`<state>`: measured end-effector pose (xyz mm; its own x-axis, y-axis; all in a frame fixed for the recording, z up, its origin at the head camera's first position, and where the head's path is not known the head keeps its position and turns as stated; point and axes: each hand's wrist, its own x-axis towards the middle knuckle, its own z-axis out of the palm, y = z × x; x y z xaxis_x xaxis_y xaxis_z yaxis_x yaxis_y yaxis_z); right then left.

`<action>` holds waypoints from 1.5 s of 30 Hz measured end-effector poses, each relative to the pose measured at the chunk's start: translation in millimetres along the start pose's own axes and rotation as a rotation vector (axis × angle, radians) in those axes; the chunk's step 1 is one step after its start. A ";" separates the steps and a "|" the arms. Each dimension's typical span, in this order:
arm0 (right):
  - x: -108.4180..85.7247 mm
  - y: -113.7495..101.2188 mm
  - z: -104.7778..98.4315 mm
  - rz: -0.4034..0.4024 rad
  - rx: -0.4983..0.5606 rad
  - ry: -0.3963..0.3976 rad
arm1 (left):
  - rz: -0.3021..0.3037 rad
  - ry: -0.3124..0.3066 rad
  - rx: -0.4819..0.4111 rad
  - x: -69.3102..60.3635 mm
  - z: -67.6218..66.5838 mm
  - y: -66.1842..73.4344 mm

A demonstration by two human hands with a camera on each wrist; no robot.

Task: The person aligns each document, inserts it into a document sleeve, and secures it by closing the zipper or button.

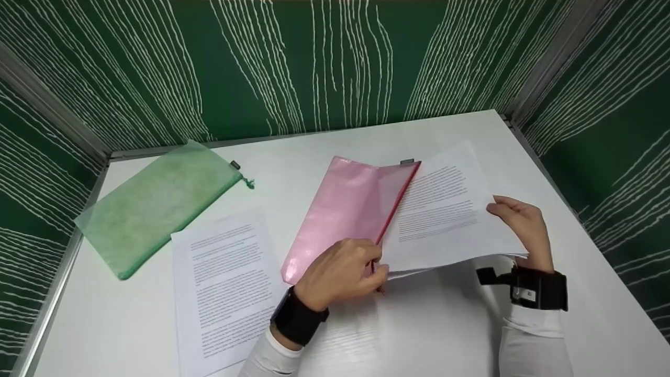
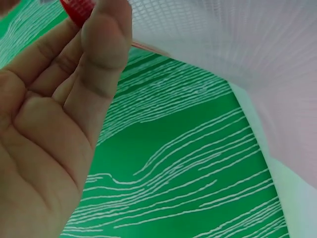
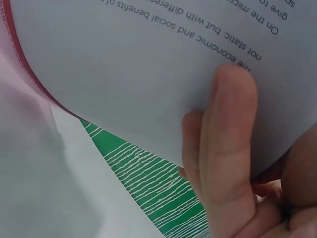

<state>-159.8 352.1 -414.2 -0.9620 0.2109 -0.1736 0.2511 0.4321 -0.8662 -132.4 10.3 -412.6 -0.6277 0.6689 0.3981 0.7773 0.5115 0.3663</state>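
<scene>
A pink zip pouch with a red zipper edge lies in the middle of the table. My left hand pinches the near end of that red edge; in the left wrist view a bit of red shows at the fingertips and the pouch's mesh spreads beside them. Several printed sheets lie against the pouch's opening, their left edge at the zipper line. My right hand holds the sheets by their right edge, thumb on top. Whether their left edge is inside the pouch I cannot tell.
A green mesh zip pouch lies at the back left, its zipper pull toward the middle. Another printed sheet lies in front of it, partly behind my left forearm. Green panels with white lines border the white table.
</scene>
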 end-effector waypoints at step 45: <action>-4.4 -12.4 40.3 -0.147 0.540 -0.500 | -0.289 0.197 0.085 5.9 18.9 17.4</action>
<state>-163.0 310.5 -421.6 -0.9480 -0.2952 -0.1187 0.1521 -0.0928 -0.9840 -121.8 33.3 -419.7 -0.8118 0.3770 0.4459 0.5617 0.7130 0.4198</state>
